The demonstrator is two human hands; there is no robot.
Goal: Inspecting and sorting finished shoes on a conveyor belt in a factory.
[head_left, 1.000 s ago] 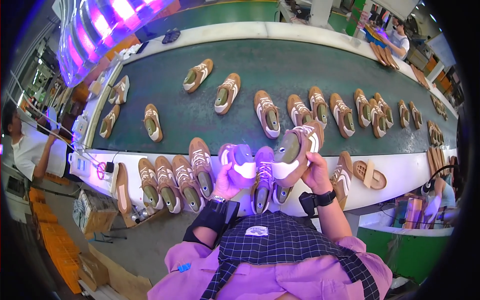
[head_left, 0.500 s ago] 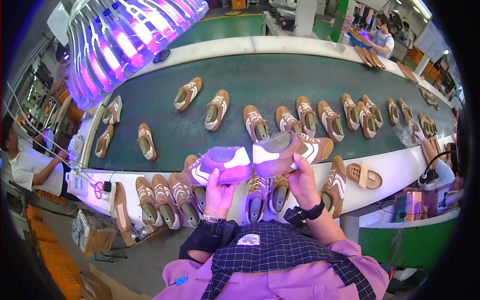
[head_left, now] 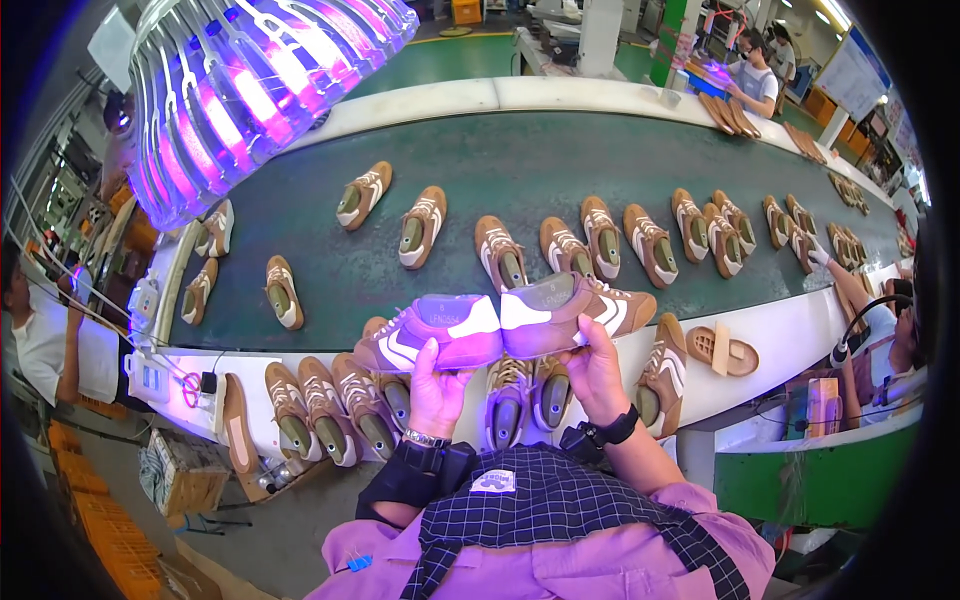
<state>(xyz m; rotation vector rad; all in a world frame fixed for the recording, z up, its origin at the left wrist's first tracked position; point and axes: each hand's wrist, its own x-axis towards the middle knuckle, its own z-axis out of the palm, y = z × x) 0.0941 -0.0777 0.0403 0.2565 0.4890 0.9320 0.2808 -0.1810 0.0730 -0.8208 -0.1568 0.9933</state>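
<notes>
My left hand (head_left: pixel 436 390) holds a brown sneaker with white stripes (head_left: pixel 430 333), tinted purple by the lamp, its toe pointing left. My right hand (head_left: pixel 592 372) holds a matching sneaker (head_left: pixel 580 312) with its toe pointing right. The two shoes meet heel to heel in front of me, raised above the white table edge (head_left: pixel 790 335). Below them, several more brown sneakers (head_left: pixel 330 410) stand in a row on that edge.
A dark green conveyor belt (head_left: pixel 500 165) carries several brown sneakers (head_left: pixel 420 225). A purple-lit lamp (head_left: pixel 250 85) hangs at the upper left. A tan sole (head_left: pixel 725 350) lies at right. One person (head_left: pixel 40 330) sits at left, another (head_left: pixel 755 75) works at the far side.
Both shoes were lifted off the table edge and raised, heel to heel, toward the lamp; my head tilted, so the lamp fills more of the upper left.
</notes>
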